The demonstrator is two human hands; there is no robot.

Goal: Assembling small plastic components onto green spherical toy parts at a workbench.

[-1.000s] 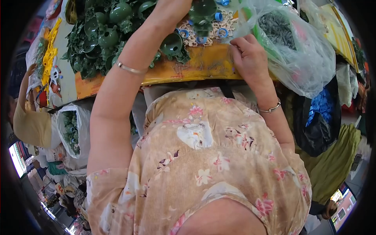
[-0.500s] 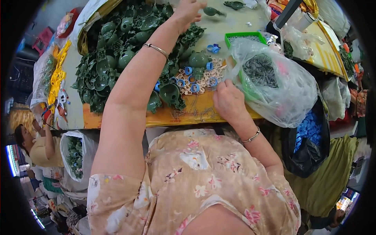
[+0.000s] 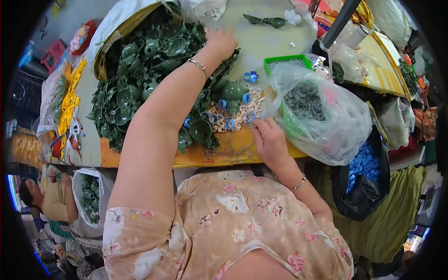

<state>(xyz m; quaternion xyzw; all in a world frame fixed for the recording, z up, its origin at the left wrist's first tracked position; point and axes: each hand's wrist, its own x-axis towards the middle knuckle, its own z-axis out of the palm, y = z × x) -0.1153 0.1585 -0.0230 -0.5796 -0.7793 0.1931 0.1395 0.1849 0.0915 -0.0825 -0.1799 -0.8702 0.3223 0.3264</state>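
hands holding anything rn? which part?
Left hand rests on the green plastic parts pile; grip cannot be told. Right hand touches the clear bag edge; hold unclear.

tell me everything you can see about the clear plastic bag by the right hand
The clear plastic bag is thin, crinkled and translucent, slumped on the table's right edge and bulging over it. Its mouth gapes toward the green tray. Inside lies a heap of small dark green parts. The right hand touches its lower left side; whether the fingers pinch the film cannot be told.

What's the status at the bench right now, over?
Left hand reaching onto the pile of green plastic parts, open. Right hand by the small blue and white rings, grip unclear. Clear plastic bag crowding its right.
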